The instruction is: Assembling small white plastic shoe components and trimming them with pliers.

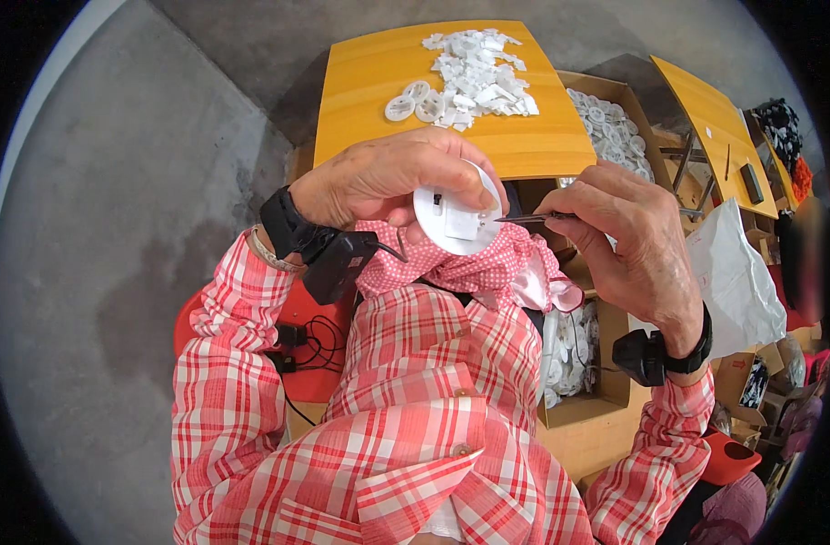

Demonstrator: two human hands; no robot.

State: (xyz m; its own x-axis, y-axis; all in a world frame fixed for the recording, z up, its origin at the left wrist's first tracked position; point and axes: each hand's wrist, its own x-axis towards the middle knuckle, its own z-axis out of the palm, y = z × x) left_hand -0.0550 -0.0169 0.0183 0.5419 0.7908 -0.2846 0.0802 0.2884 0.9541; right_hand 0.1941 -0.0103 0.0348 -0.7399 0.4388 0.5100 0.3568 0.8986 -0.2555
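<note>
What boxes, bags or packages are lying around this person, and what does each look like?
Cardboard box: brown, open, behind the yellow table, full of white round parts.
Second cardboard box: brown, open, below the right hand, holding white parts.
Plastic bag: white, crumpled, at right.
No screens or signs visible.

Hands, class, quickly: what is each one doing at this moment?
Left hand: closed around a round white plastic disc, held up.
Right hand: closed on a thin dark metal tool, its tip at the disc.
</note>
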